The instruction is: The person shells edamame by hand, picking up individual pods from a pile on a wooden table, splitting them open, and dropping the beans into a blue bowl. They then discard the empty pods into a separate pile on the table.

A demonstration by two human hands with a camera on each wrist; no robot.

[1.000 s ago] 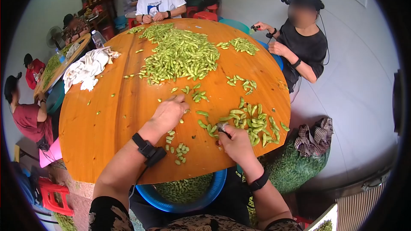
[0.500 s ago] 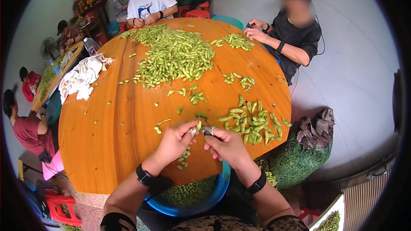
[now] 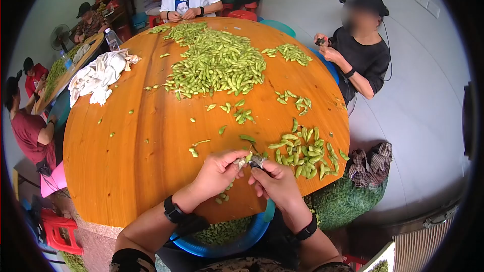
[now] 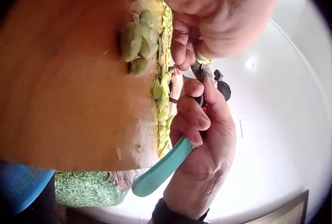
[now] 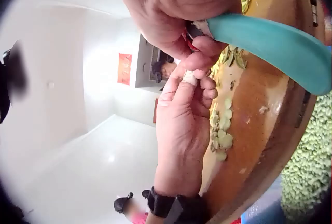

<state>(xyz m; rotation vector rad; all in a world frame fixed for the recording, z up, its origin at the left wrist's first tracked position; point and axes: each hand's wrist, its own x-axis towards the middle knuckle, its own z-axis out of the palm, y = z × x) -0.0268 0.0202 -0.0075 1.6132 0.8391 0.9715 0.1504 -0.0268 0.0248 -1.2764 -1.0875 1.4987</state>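
Near the table's front edge both hands meet fingertip to fingertip. My left hand [image 3: 218,172] pinches a green pod [image 3: 248,156], with pale wrapping on a fingertip. In my right hand [image 3: 276,184] is a tool with a teal handle [image 4: 163,168], its dark end [image 4: 199,71] touching or almost touching the pod. The teal handle [image 5: 275,45] sticks out past the palm in the right wrist view. Shelled beans [image 3: 222,197] lie on the wood below the left hand. Loose pods [image 3: 308,153] are spread to the right of the right hand.
A large pod heap [image 3: 217,63] and a white cloth [image 3: 101,76] lie on the round table [image 3: 111,171]. Under its front edge is a blue basin [image 3: 222,248]. A green sack [image 3: 348,201] stands at the right. Several people sit around.
The left hand went from the tabletop to a place beside the right hand, a pod now in its fingers. The right hand moved in from the pods, tool still held. The head view shifted slightly.
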